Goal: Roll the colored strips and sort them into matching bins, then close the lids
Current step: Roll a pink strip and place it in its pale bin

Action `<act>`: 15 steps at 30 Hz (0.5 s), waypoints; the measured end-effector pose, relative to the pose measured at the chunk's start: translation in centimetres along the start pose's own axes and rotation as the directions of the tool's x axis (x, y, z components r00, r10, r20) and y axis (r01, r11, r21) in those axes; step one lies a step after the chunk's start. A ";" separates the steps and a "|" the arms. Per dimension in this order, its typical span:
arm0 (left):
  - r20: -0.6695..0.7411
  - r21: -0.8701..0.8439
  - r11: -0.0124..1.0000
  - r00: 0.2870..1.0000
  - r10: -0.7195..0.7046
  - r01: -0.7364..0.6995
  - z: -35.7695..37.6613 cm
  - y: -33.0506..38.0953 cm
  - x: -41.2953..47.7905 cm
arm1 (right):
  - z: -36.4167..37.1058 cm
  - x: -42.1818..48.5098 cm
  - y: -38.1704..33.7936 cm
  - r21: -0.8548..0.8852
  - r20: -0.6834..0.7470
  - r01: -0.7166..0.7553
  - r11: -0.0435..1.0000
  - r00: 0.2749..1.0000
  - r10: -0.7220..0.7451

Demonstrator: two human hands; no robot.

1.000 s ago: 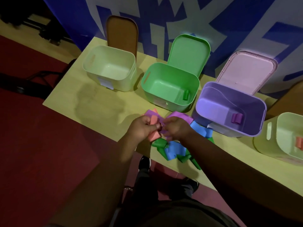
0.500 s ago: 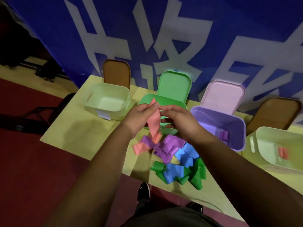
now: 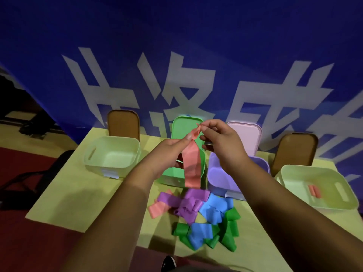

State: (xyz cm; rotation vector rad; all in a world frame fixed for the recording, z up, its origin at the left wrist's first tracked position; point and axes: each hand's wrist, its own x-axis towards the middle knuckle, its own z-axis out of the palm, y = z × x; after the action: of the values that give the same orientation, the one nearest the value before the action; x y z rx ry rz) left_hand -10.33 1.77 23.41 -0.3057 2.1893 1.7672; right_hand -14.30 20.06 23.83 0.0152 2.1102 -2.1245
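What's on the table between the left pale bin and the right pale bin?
In the head view, the green bin and purple bin stand between them, both open.

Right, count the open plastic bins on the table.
4, in a row: pale green bin far left, bright green bin and purple bin behind the hands, pale green bin far right.
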 end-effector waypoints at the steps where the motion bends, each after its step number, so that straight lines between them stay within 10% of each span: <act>1: 0.018 0.032 0.999 1.000 -0.003 0.002 0.2 0.3 0.2 | -0.4 0.0 -0.4 0.007 0.004 0.009 1.000 1.000 -0.009; 6: -0.025 0.230 0.973 1.000 -0.005 0.010 1.6 1.8 0.6 | -1.9 -0.3 -2.1 -0.049 -0.008 0.086 0.995 0.996 -0.086; 15: -0.157 0.430 0.845 0.895 0.417 -0.318 4.7 5.5 0.0 | -4.3 -0.3 -3.8 -0.131 -0.034 0.177 0.976 0.983 -0.183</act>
State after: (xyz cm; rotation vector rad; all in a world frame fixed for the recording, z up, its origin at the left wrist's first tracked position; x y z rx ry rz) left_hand -11.81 7.51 27.53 0.0033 2.8822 1.4581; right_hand -14.88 24.41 27.59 -0.1488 2.3520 -2.0978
